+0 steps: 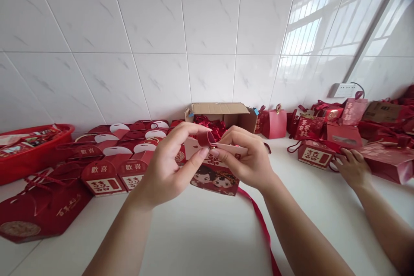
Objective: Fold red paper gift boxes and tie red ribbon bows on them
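Note:
A small red and pink gift box (216, 181), printed with two cartoon faces, is held up in the middle of the head view. My left hand (171, 164) is closed at its top edge, thumb and fingers around a short dark-red strap (206, 139) bent into a loop. From the other side my right hand (249, 155) pinches the top edge where the strap meets it, close to a small gold stud. Both thumbs nearly touch there. A red ribbon (258, 215) trails from beside the box down the white table. My fingers hide part of the top.
Rows of red gift boxes (101, 177) fill the left, beside a red basin (32, 155) of packets. A cardboard box (233, 120) with red contents stands against the tiled wall. More boxes (313, 155) are on the right, where another person's hand (352, 170) reaches in.

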Demonstrator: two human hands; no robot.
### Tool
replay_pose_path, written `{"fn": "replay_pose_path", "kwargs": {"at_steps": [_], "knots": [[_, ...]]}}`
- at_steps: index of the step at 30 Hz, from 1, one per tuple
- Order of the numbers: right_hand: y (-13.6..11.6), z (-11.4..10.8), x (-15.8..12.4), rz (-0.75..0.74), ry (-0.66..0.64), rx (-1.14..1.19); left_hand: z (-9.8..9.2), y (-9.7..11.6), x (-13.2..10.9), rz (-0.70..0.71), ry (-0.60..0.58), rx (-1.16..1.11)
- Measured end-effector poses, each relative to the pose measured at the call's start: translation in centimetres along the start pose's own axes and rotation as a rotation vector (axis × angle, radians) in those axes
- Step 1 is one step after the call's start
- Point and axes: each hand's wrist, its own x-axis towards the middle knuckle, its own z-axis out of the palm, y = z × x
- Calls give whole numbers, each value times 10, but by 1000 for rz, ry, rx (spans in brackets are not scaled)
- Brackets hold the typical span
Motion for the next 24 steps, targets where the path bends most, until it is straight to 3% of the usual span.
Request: {"fn": "replay_pose_path", "kwargs": {"at_steps": [7,12,15,24], "knots": [[-3,-1,2,331,-153,147,1,-6,1,-2,84,54],[-6,-4,1,558,-309,294,10,-6,2,42,6,102],[-6,-4,0,602,-324,342,15,-7,2,70,0,80],[-2,0,3,553,-273,188,17,-11,2,64,19,70]]}}
